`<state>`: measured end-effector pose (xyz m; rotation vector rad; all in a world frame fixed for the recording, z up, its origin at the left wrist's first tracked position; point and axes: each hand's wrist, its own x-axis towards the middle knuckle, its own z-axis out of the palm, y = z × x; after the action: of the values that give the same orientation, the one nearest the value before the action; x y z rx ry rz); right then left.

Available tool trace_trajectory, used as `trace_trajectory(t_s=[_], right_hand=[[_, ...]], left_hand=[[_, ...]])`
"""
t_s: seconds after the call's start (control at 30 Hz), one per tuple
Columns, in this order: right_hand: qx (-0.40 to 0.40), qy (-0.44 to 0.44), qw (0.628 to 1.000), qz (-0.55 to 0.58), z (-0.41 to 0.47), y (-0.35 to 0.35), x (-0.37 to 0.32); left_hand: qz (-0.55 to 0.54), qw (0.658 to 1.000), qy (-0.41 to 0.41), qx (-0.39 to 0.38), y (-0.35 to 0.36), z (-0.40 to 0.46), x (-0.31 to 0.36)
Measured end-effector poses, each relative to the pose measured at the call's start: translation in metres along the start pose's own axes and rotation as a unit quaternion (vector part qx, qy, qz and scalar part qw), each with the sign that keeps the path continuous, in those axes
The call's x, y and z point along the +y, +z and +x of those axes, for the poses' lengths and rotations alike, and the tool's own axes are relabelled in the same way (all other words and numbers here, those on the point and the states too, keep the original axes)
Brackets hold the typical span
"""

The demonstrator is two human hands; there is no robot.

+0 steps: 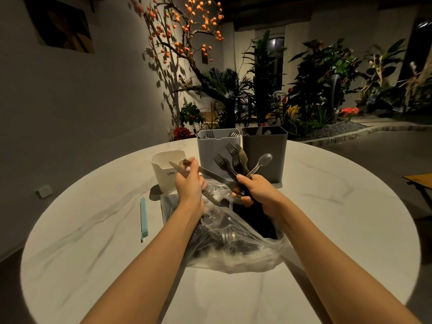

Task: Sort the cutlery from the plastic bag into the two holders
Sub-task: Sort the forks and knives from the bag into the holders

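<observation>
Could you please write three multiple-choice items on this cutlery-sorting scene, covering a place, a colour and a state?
1. Where does the white cup stand?
A. left of the light grey holder
B. right of the dark grey holder
C. inside the plastic bag

2. What colour is the clip lying on the table?
A. red
B. light blue
C. black

3. What is the right hand doing?
A. resting flat on the table
B. gripping a bundle of forks and a spoon
C. hanging empty

Answers: 1 A, the cup sits at that holder's left; 2 B, the clip is pale blue; 3 B, its fingers are curled round the handles.
</observation>
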<state>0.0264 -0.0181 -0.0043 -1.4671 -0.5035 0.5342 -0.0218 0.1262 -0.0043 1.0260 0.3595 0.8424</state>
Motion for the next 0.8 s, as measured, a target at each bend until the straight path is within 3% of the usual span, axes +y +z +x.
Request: trace_trajectory(t_s=[0.07,0.17,0.27,0.37,0.43,0.5,0.63,0.8], right_hand=[[0.008,0.006,1.0,-0.009,0.0,-0.001,0.0],[0.034,0.018,0.999,-0.028,-0.002,-0.001,-0.002],[0.063,0.015,0.996,-0.059,-0.001,0.004,-0.002],[0.063,0.01,0.997,-0.042,0.001,0.004,-0.002],[0.059,0.01,0.998,-0.037,0.002,0.002,-0.002],[0.052,0.008,0.998,-0.029,0.001,0.003,-0.003],[0.046,0.009,0.999,-0.007,-0.003,0.005,-0.005],[0.048,0.017,0.999,-0.006,-0.002,0.001,-0.007]], left_hand=[[0.027,0.998,0.031,0.055,-0.001,0.006,0.0],[0.114,0.974,0.162,0.111,-0.002,0.01,0.001],[0.196,0.935,0.289,0.06,-0.003,0.005,0.003],[0.307,0.902,0.292,-0.083,-0.005,0.003,-0.006],[0.404,0.855,0.298,-0.132,-0.007,0.001,-0.01],[0.471,0.818,0.297,-0.147,-0.007,-0.005,-0.011],[0.455,0.812,0.318,-0.181,-0.01,-0.001,-0.009],[0.508,0.793,0.319,-0.101,-0.009,-0.001,-0.006]])
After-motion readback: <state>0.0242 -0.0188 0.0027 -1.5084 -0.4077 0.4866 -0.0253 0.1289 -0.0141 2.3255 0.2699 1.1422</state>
